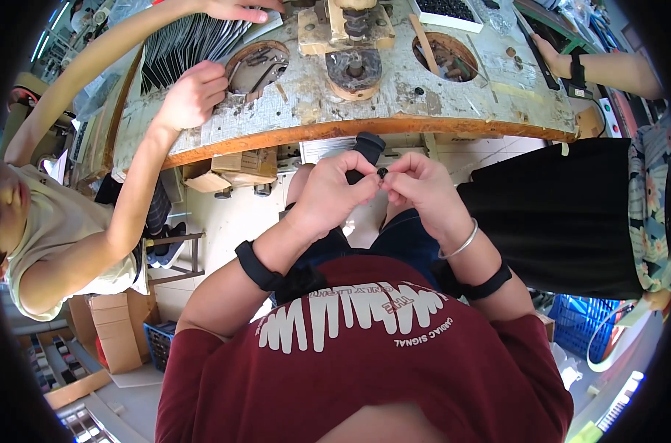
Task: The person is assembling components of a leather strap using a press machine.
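Note:
In front of my body, just below the bench edge, my left hand (328,193) and my right hand (428,193) meet with fingers pinched. A small, round black piece (383,172) sits between the fingertips of both. Its exact kind is too small to make out. A black, rounded, handle-like object (370,144) shows behind the fingers of my left hand. Its lower part is hidden, and whether that hand touches it I cannot tell.
The worn bench (291,114) carries a press (354,66) and a white tray of small black parts (446,13). Two round holes hold loose bits. At left, a person's hand (195,96) rests by stacked dark sheets (195,44); another person's hand (548,55) is at right.

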`<state>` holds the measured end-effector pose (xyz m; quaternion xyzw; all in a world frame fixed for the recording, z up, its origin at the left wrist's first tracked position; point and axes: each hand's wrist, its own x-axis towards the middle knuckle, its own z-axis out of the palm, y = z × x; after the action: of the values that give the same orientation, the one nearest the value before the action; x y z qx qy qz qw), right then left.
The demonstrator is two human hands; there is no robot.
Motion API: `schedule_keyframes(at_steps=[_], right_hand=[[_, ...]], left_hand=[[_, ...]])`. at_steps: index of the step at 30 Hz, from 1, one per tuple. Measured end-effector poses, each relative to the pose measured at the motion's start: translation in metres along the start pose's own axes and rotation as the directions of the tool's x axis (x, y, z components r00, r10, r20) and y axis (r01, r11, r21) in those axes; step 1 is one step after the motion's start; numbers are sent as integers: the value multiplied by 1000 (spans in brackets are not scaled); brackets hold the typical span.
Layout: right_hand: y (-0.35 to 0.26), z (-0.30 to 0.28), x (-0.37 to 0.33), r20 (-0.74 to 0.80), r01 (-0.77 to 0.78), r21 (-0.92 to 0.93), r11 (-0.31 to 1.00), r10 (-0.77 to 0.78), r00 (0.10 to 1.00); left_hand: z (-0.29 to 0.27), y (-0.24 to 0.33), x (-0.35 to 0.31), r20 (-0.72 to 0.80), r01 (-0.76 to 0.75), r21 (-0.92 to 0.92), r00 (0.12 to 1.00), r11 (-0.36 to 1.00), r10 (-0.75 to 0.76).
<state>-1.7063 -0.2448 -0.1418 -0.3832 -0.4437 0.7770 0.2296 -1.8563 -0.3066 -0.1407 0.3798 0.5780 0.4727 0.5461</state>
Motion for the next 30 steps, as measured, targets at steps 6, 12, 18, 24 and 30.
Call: schedule_keyframes(at_steps=[6,12,18,24,30], right_hand=[[-1,1,2,-6,189,-288,939,-199,980],[-14,-7,5,147,102,-376,921,-49,988],[-5,4,-7,191,356,-665,656,-312,931],[-17,9,-8,229,334,-594,732,-244,942],[-25,22,-11,172,204,-494,845,-136,976]], left_hand=[[-7,-3,5,1,42,44,999,998,-42],[-10,5,-8,46,-188,389,982,902,184],[-6,7,-19,73,-218,465,975,858,208],[-22,12,-21,134,-329,432,944,840,300],[-28,13,-20,146,-346,400,938,849,314]])
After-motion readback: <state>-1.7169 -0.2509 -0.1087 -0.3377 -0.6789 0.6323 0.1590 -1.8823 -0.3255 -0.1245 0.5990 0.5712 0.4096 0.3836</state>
